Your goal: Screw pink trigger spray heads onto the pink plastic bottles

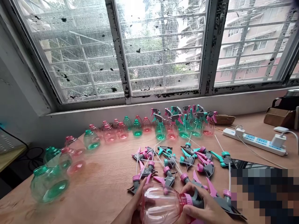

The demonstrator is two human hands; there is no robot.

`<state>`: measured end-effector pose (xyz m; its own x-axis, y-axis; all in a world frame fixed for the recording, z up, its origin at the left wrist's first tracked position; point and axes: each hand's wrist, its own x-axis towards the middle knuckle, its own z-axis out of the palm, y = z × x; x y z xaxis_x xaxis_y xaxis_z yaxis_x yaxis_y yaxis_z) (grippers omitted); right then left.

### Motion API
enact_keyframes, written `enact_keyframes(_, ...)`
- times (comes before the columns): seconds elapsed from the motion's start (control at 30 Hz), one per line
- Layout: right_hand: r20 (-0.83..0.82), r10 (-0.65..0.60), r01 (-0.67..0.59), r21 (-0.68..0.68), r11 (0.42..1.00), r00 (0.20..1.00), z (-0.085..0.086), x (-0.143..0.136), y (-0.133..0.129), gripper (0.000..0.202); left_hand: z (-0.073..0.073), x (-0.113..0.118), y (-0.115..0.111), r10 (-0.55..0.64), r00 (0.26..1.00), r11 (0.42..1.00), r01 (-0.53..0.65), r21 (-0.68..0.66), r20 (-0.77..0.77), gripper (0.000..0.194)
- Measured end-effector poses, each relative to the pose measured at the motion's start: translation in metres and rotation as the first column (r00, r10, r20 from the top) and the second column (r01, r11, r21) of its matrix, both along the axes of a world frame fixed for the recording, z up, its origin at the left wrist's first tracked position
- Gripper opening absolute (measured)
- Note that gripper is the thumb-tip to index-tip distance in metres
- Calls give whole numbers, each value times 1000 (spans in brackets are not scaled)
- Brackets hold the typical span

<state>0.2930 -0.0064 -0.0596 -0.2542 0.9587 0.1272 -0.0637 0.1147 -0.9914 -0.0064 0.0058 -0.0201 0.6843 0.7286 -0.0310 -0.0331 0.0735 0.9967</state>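
A clear pink bottle point(160, 202) lies on its side at the bottom centre, its neck pointing right. My left hand point(137, 202) is wrapped round the bottle's base end, its fingers partly hidden behind it. At the neck, my right hand point(201, 203) grips the pink collar of a grey spray head point(197, 199), which sits on the bottle's mouth. Just beyond my hands lie several loose spray heads point(169, 177) with pink or teal collars and thin tubes.
Green and pink bottles without heads point(50, 186) line the left and back. Bottles with spray heads point(160, 129) stand at back centre. A white power strip point(254, 141), cables and a cardboard box point(279, 117) are on the right, below the windows.
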Motion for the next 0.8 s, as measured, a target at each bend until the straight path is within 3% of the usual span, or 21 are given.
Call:
enact_keyframes(0.17, 44, -34, 34, -2, 999, 998, 5, -1, -2, 41, -4, -3, 9, 15, 998, 1000, -14, 20, -53, 112)
enact_keyframes(0.37, 46, -52, 53, -6, 999, 998, 7, -3, -2, 42, -10, 3, 20, 26, 994, 999, -30, -34, -108, 93)
enact_keyframes(0.63, 32, -31, 32, -34, 999, 999, 4, -3, -2, 43, -17, -11, 17, 63, 994, 998, -61, 19, -95, 101)
enact_keyframes(0.8, 25, 16, -14, -62, 998, 1000, 9, -3, -3, 44, -21, -8, 13, 66, 998, 998, -66, 15, -14, 90)
